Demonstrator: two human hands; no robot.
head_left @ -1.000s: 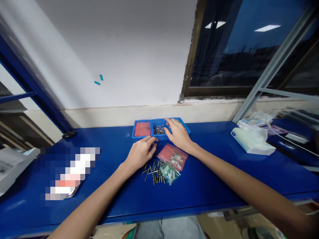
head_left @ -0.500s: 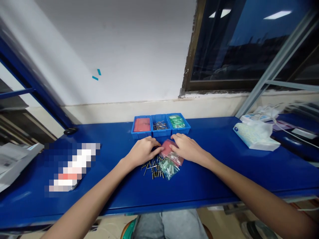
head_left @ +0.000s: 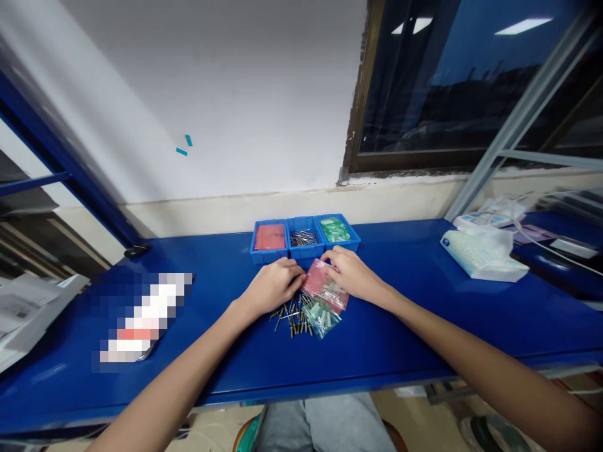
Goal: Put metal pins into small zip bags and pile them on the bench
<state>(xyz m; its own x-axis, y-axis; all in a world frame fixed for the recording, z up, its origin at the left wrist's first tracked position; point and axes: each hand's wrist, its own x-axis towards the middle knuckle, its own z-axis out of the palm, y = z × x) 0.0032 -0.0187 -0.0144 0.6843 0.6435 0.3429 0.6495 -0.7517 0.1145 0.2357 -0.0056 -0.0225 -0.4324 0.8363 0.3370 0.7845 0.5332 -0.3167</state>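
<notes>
A red zip bag (head_left: 316, 276) with small pieces showing in its lower part lies between my hands. My left hand (head_left: 273, 284) is closed, thumb and fingers pinched at the bag's left edge. At its upper right edge my right hand (head_left: 354, 274) is also closed, gripping it with thumb and fingers. A clear greenish bag (head_left: 322, 317) of whitish pieces lies just below, partly overlapped by the red one. Loose thin metal pins (head_left: 294, 321) with thicker brownish ends are heaped under and beside my left hand.
Behind my hands stand three joined blue bins: red bags (head_left: 270, 237) on the left, metal pins (head_left: 304, 238) in the middle, green bags (head_left: 335, 230) on the right. A tissue pack (head_left: 490, 260) sits at right. Papers (head_left: 32, 314) lie at far left on the blue table (head_left: 377, 351).
My left thumb has drawn back to the red bag's left edge, and its fingers have closed up. My right fingers have shifted slightly along the bag's upper edge. The view has moved a little.
</notes>
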